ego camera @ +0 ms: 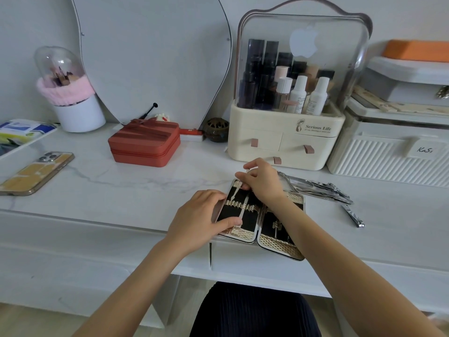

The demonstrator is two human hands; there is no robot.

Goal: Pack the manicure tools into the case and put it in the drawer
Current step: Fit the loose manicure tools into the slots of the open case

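Left hand [201,215] grips open case [279,244]; right hand [262,183] pinches slim tool [237,188] (lengthwise, tip away).

I see two bare forearms with no sleeves, watch or rings on either hand. Below the desk edge I see a black ribbed garment [252,312] over my lap.

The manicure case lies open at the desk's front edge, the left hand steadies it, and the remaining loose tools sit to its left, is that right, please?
Not quite: in the head view the loose tools lie right of the manicure case, not left. The left hand does steady it.
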